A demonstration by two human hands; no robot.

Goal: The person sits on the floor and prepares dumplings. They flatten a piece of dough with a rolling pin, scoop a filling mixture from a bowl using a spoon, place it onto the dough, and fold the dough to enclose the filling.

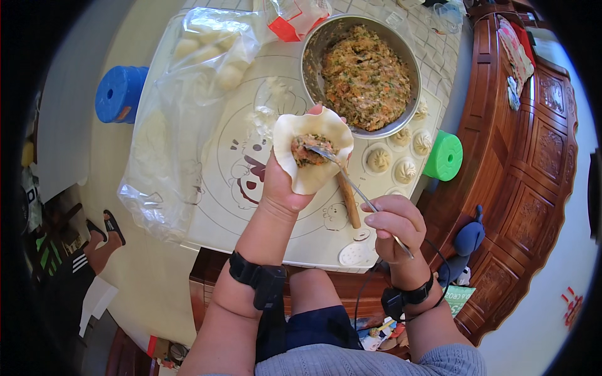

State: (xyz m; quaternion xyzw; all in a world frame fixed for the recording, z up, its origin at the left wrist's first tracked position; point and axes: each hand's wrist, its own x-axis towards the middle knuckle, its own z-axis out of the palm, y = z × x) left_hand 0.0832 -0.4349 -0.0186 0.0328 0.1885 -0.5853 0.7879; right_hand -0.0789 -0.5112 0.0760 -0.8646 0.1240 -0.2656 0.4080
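A round dough wrapper (310,181) lies across the palm of my left hand (285,185), its rim curling up over the fingers. In its middle sits a mound of minced filling (305,152) with green and orange bits. My right hand (399,224) grips the handle of a metal spoon (355,188), whose bowl presses into that mound. Behind the wrapper stands a steel bowl (306,77) holding a large mass of the same filling (367,80). A wooden rolling pin (348,202) rests on the mat, partly covered by the wrapper.
Pleated buns (378,160) on round papers stand right of the bowl. A clear plastic bag (178,117) covers dough balls (207,51) at left. Loose flour (263,120) dusts the printed mat (221,197). Blue (122,94) and green stools (443,156) flank the table. Another person's feet (106,237) show at left.
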